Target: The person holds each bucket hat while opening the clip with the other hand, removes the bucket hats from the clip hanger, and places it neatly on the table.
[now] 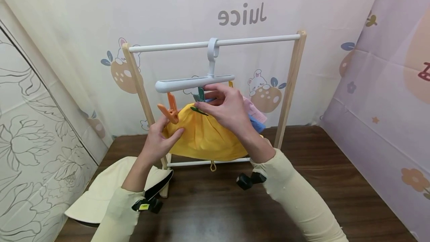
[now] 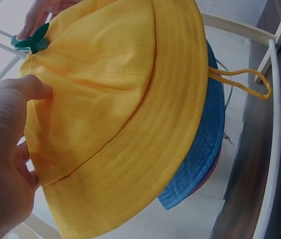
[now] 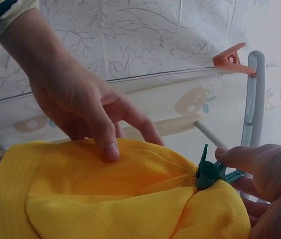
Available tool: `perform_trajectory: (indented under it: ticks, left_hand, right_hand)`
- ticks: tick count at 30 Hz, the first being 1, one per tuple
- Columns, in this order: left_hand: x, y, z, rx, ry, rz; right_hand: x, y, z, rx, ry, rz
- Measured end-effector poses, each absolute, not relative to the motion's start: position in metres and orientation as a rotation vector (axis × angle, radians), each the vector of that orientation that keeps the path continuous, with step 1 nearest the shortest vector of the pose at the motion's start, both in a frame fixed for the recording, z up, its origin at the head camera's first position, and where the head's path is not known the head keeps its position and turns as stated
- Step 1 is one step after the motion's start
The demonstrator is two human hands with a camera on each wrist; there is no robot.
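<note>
A yellow bucket hat point(image 1: 208, 141) hangs crown up beneath a pale hanger point(image 1: 188, 84). My left hand point(image 1: 158, 143) holds the hat's left side, thumb on the near face and fingers behind the cloth. At the top of the crown, my right hand point(image 1: 228, 109) pinches a green clip point(image 1: 201, 94) whose jaws are on the gathered fabric, as the left wrist view also shows with the clip point(image 2: 33, 42). Some right fingers are hidden behind the clip. An orange clip point(image 1: 172, 113) dangles from the hanger's left end, beside the left hand.
Behind the yellow hat hang a blue hat point(image 2: 198, 172) and a pink cloth item point(image 1: 254, 110). The hanger hooks over a white bar point(image 1: 258, 40) of a wooden-legged rack point(image 1: 290, 89). A cream hat point(image 1: 111, 186) lies on the dark table point(image 1: 201, 212) at left.
</note>
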State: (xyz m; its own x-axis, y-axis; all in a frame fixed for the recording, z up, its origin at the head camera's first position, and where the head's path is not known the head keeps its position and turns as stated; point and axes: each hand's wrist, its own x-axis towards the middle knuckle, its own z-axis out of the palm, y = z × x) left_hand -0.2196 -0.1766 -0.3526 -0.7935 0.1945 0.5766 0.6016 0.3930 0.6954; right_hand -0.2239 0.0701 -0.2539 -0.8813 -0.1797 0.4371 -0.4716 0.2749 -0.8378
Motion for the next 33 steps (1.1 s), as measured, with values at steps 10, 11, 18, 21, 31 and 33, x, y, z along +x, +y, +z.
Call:
perform_trajectory:
  ticks: [10,11,18,21,31,33]
  left_hand:
    - [-0.2169,-0.1721,-0.3524,-0.668,-2.247,-1.423]
    - [-0.2165,-0.1719,-0.3524,-0.665,-2.247,-1.428]
    - [-0.2158,-0.1702,-0.3527,-0.677,-2.228,-1.448]
    - [-0.2151,-0.1704,-0.3525,-0.677,-2.228,-1.441]
    - [-0.213,-0.1711,-0.3522,-0.669,-2.207,-1.446]
    - [-0.2133,-0.1713,-0.3532,-0.675,-2.197,-1.449]
  right_hand:
    - [-0.2231,0.0684,-0.2541,0.602,-2.259,1.649]
    - [-0.2229,0.0682,-0.2541,0.602,-2.256,1.648]
    - [-0.2246,0.0657,-0.254,0.594,-2.239,1.635]
    - [-0.2242,0.0643,-0.2536,0.587,-2.239,1.631]
    - [-0.2241,0.0615,-0.2556,0.625,-2.194,1.617]
    - [-0.224,0.061,-0.2558,0.634,-2.187,1.613]
